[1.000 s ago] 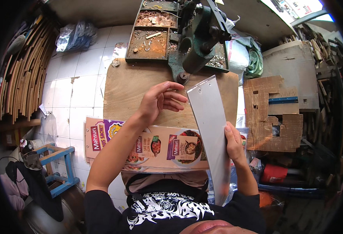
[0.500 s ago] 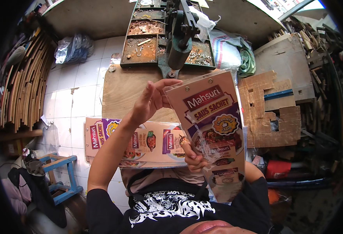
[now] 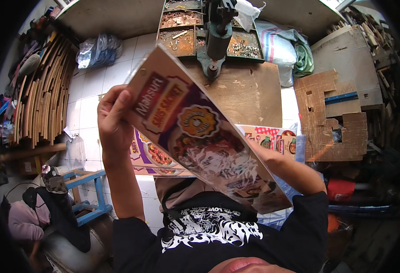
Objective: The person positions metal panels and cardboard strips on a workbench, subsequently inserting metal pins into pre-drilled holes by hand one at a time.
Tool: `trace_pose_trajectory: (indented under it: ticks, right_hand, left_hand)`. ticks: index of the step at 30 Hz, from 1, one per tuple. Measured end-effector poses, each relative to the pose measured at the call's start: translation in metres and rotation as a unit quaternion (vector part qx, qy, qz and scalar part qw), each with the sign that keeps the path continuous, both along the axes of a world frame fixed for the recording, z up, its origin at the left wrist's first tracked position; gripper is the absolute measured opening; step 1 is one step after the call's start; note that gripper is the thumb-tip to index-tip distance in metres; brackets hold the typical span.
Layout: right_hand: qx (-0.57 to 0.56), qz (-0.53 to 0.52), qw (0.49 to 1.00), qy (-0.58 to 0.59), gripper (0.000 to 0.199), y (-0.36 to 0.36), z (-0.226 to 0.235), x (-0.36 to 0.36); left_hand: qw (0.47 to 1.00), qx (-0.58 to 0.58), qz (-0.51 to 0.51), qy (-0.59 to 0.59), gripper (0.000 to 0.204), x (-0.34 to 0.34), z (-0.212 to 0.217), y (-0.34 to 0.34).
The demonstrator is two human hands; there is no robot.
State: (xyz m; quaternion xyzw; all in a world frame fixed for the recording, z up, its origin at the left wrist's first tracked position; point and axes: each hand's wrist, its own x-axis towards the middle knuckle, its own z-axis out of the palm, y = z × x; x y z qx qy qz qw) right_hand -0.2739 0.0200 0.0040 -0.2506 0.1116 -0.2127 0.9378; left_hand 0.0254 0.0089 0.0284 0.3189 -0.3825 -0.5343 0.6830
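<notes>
A long laminated printed sign [image 3: 200, 123], brown and purple with food pictures, slants across the view from upper left to lower right. Its upper left edge is pinched between the thumb and fingers of my left hand [image 3: 114, 111]. My right hand [image 3: 258, 151] reaches behind the sign, which hides its fingers; only the wrist area and forearm show. Beneath the sign lie more printed signs [image 3: 152, 157], partly covered, at the near edge of a wooden board [image 3: 254, 95]. A dark metal hand press [image 3: 216, 45] stands at the board's far side.
Compartment trays [image 3: 177, 41] with small metal parts flank the press. A white sack [image 3: 277, 52] lies to the right, near cut brown boards [image 3: 318, 118]. Wood strips [image 3: 41, 91] are stacked at left, and a blue stool frame [image 3: 88, 193] stands nearby.
The sign has swung left and tilted. My left hand has moved left onto its upper edge, while my right hand has gone from its front to behind it.
</notes>
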Motion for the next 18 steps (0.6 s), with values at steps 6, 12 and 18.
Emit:
trace_pose_trajectory:
  ticks: [6,12,18]
  right_hand:
    - [-0.208,0.187,0.935,0.219,0.084,-0.091,-0.001,-0.108]
    - [-0.489,0.056,0.712,0.501,0.053,-0.090,0.013,-0.162]
    - [-0.339,-0.285,0.620,0.648,0.046,-0.035,-0.014,-0.172]
  left_hand:
    - [0.987,0.074,0.144,-0.011,0.018,0.085,-0.041,0.047]
    - [0.951,0.217,0.219,-0.010,0.019,0.060,-0.070,0.071]
    - [0.848,0.324,0.269,-0.324,0.026,0.054,-0.065,0.099]
